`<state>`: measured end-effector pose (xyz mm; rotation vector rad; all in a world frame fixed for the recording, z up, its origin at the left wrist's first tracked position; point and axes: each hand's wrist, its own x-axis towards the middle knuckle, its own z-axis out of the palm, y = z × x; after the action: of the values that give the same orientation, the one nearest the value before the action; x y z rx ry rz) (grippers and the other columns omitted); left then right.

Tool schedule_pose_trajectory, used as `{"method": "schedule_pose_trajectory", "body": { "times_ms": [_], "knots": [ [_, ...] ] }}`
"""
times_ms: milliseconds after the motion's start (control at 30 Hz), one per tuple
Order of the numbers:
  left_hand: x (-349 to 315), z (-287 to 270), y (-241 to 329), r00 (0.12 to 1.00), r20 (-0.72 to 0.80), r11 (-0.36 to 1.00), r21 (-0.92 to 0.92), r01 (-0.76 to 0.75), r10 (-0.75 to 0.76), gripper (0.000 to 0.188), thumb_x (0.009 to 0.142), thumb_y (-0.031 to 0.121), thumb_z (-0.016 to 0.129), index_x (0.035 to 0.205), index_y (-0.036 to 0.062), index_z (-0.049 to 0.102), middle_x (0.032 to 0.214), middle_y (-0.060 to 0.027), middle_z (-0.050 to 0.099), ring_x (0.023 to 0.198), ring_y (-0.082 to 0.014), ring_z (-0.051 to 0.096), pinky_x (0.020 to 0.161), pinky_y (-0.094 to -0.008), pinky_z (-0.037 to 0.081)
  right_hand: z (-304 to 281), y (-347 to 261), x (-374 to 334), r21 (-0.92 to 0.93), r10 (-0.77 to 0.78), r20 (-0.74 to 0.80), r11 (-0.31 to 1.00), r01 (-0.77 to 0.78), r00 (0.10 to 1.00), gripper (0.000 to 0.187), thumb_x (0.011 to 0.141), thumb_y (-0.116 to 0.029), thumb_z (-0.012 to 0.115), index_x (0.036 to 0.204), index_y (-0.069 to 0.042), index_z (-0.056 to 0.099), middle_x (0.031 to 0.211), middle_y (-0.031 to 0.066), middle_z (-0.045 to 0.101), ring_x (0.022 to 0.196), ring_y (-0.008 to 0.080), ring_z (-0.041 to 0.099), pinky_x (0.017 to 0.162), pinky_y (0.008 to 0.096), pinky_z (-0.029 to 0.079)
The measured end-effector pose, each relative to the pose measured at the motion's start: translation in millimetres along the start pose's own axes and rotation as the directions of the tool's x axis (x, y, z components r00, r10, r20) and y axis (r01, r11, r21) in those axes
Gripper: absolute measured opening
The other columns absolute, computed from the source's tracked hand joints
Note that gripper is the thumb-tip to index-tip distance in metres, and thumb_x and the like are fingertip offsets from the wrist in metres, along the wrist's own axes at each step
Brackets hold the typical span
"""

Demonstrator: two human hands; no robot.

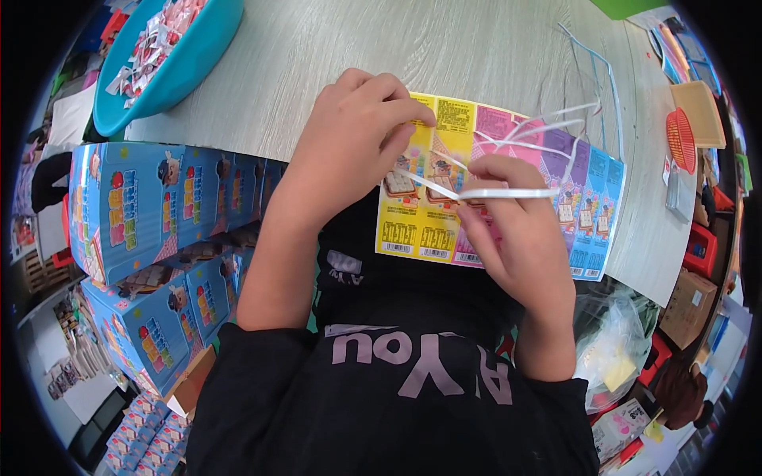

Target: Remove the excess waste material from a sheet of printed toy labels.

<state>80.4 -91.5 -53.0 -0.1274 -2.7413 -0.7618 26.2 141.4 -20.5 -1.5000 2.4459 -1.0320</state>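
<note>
A printed sheet of coloured labels [496,127], with yellow, pink, purple and blue panels, lies across the table's near edge. My right hand [520,230] is over its lower middle, thumb and fingers closed on a thin white strip [508,193]. One stretch of that strip slants across the yellow panels toward my left hand; looser loops curl above the right hand. At the sheet's upper left is my left hand [357,119], fingers bent and thumb close to the index finger. Whatever lies between those fingertips is too hidden to name.
A teal basin [214,51] of small wrapped pieces stands at the far left. Blue printed boxes [131,206] are stacked beside the table on the left. More pale strips [611,95] trail over the right side. A clear plastic bag [611,341] sits below the table's right edge.
</note>
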Motion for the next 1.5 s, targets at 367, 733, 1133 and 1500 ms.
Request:
{"method": "schedule_pose_trajectory", "body": {
  "times_ms": [367,733,1133,1500],
  "knots": [
    [3.8,4.1,13.7,0.999,-0.026,0.977,0.213,-0.019,0.025,0.022,0.089,0.008,0.068,0.11,0.0123,0.075,0.094,-0.0071,0.06,0.096,-0.0262,0.056,0.087,-0.0412,0.047,-22.4,-4.9,-39.6,0.032,0.067,-0.032,0.997,-0.066,0.997,0.023,0.079,0.003,0.076,0.1,-0.002,0.068,0.119,0.0169,0.064,0.102,0.033,0.064,0.087,0.0412,0.051],
    [36.5,8.0,48.5,0.969,-0.046,0.945,0.237,-0.227,0.244,0.018,0.091,0.018,0.071,0.107,0.0109,0.069,0.106,-0.0076,0.063,0.104,-0.0291,0.058,0.095,-0.0463,0.045,-22.8,9.4,-60.3,0.11,0.014,-0.078,0.994,-0.006,0.997,0.024,0.075,0.002,0.075,0.098,-0.005,0.07,0.116,0.0147,0.065,0.101,0.0329,0.063,0.086,0.041,0.05],
    [54.4,31.8,59.8,0.957,0.196,0.961,0.135,-0.242,0.213,0.034,0.09,0.007,0.066,0.123,0.0064,0.063,0.113,-0.0106,0.063,0.106,-0.0321,0.059,0.093,-0.0436,0.048,-30.5,15.6,-81.4,0.145,0.019,-0.113,0.989,-0.003,0.993,0.026,0.074,0.0,0.077,0.098,-0.006,0.07,0.111,0.0131,0.066,0.099,0.0328,0.064,0.084,0.0412,0.051],
    [57.5,23.6,61.1,0.943,0.297,0.975,0.114,-0.192,0.151,0.039,0.096,0.018,0.064,0.134,0.0076,0.06,0.124,-0.0144,0.057,0.117,-0.0338,0.054,0.102,-0.0434,0.046,-34.7,11.0,-110.3,0.138,0.036,-0.13,0.99,-0.018,0.991,0.031,0.068,-0.001,0.078,0.098,-0.006,0.07,0.111,0.012,0.065,0.097,0.0318,0.065,0.083,0.0423,0.052]
  ]
}}
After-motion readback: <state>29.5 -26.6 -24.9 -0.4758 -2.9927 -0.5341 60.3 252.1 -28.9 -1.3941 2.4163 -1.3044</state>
